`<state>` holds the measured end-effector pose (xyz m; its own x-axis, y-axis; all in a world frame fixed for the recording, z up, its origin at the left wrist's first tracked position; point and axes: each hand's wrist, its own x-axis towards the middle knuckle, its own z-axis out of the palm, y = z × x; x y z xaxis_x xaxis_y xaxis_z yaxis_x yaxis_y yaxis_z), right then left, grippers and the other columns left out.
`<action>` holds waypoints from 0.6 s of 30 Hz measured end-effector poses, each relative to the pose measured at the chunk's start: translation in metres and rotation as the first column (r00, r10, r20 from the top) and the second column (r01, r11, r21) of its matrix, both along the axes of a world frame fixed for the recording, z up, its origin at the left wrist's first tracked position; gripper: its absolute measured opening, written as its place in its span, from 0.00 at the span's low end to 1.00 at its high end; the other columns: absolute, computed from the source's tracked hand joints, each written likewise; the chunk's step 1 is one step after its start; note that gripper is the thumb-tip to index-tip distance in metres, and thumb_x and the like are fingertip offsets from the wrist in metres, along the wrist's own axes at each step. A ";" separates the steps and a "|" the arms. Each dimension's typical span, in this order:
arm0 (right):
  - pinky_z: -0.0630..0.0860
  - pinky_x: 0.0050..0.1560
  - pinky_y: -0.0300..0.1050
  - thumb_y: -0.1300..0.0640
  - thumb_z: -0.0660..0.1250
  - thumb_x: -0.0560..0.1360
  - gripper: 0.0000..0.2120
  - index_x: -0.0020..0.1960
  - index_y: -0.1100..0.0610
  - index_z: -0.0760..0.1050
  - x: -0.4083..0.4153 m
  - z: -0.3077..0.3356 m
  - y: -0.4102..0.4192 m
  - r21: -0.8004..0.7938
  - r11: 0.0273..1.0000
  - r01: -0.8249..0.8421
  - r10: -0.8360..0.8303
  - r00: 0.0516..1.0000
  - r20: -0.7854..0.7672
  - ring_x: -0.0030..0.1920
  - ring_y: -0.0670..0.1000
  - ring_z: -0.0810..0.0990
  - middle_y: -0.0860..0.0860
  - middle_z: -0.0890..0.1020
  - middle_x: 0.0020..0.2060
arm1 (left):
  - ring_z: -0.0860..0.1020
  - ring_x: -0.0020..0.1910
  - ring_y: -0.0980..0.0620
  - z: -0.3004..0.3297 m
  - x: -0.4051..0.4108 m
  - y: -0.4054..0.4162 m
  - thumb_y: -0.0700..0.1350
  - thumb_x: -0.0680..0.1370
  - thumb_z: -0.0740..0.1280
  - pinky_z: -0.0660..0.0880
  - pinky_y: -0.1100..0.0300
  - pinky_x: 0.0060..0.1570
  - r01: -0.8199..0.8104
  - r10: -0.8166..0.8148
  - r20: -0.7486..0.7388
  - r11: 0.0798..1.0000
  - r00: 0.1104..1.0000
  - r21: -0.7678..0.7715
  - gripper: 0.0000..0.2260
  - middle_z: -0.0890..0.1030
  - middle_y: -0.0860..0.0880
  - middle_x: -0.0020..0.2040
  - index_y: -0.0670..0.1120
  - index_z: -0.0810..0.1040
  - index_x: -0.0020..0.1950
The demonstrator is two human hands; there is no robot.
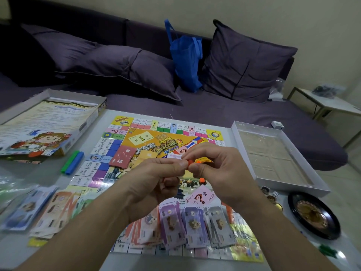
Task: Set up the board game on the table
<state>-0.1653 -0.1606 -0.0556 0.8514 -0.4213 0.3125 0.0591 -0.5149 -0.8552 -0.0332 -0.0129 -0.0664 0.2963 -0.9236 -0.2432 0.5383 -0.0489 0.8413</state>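
A small orange game piece (190,163) sits above the game board (156,145) on the bench, pinched between the left hand (156,177) and right hand (213,165). It looks light, rigid and easily fumbled, best gripped by fingertips at its ends.

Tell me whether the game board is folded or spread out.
Spread out. The game board lies flat and open on the table, all visible edges down, with card decks and paper money resting on it.
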 end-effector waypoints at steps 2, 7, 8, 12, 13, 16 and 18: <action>0.84 0.50 0.55 0.66 0.74 0.77 0.10 0.54 0.54 0.87 0.000 -0.001 0.000 -0.027 1.000 0.016 -0.017 1.000 -0.012 0.55 0.51 0.84 0.46 0.86 0.50 | 0.61 0.32 0.54 -0.001 0.000 -0.002 0.40 0.76 0.73 0.58 0.62 0.31 -0.035 0.035 -0.020 0.999 0.999 0.006 0.10 0.69 0.47 0.37 0.35 0.84 0.54; 0.84 0.51 0.56 0.66 0.75 0.76 0.13 0.55 0.51 0.86 0.002 -0.003 0.005 -0.073 0.997 0.040 -0.040 0.999 0.000 0.54 0.50 0.84 0.44 0.85 0.50 | 0.61 0.33 0.54 -0.001 0.000 -0.004 0.40 0.76 0.73 0.59 0.62 0.31 -0.080 0.080 -0.031 0.997 0.996 0.011 0.11 0.69 0.48 0.35 0.34 0.83 0.55; 0.84 0.51 0.56 0.66 0.76 0.76 0.14 0.55 0.50 0.87 0.003 -0.003 0.005 -0.061 0.997 0.045 -0.045 0.999 0.010 0.54 0.51 0.84 0.44 0.85 0.50 | 0.60 0.34 0.53 -0.001 0.000 -0.004 0.40 0.74 0.74 0.60 0.62 0.31 -0.084 0.084 -0.029 0.996 0.996 0.007 0.10 0.68 0.47 0.36 0.36 0.84 0.53; 0.85 0.53 0.54 0.65 0.77 0.74 0.15 0.53 0.47 0.88 0.002 -0.001 0.001 -0.027 0.999 0.047 -0.047 0.999 0.010 0.58 0.49 0.84 0.43 0.86 0.51 | 0.60 0.35 0.53 -0.001 0.000 -0.002 0.39 0.75 0.74 0.61 0.64 0.29 -0.069 0.069 -0.029 0.998 0.997 0.006 0.06 0.70 0.47 0.36 0.38 0.85 0.48; 0.85 0.54 0.53 0.65 0.77 0.74 0.15 0.54 0.48 0.88 0.002 -0.001 0.001 -0.015 0.999 0.035 -0.035 0.999 -0.002 0.58 0.49 0.84 0.43 0.86 0.51 | 0.60 0.34 0.53 0.000 0.000 -0.001 0.39 0.74 0.74 0.61 0.64 0.28 -0.060 0.060 -0.031 0.998 0.998 0.003 0.06 0.70 0.47 0.36 0.38 0.84 0.48; 0.85 0.53 0.55 0.68 0.78 0.73 0.16 0.53 0.50 0.88 0.001 0.000 0.001 0.034 0.999 -0.020 0.021 0.999 -0.035 0.56 0.51 0.85 0.46 0.87 0.50 | 0.61 0.33 0.54 0.002 0.000 0.002 0.41 0.72 0.75 0.60 0.64 0.29 -0.015 0.015 0.002 1.000 1.000 0.007 0.06 0.66 0.48 0.35 0.39 0.84 0.45; 0.84 0.52 0.58 0.69 0.77 0.72 0.16 0.51 0.50 0.88 0.001 0.000 0.002 0.050 0.997 -0.052 0.053 0.998 -0.029 0.54 0.54 0.85 0.49 0.87 0.49 | 0.61 0.33 0.53 0.002 -0.001 0.003 0.41 0.72 0.75 0.60 0.62 0.30 0.009 -0.009 0.035 1.000 0.999 0.018 0.06 0.64 0.47 0.35 0.39 0.85 0.44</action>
<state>-0.1644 -0.1587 -0.0553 0.8813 -0.3902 0.2665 0.0588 -0.4691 -0.8812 -0.0342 -0.0097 -0.0643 0.2966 -0.9219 -0.2491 0.5079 -0.0686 0.8587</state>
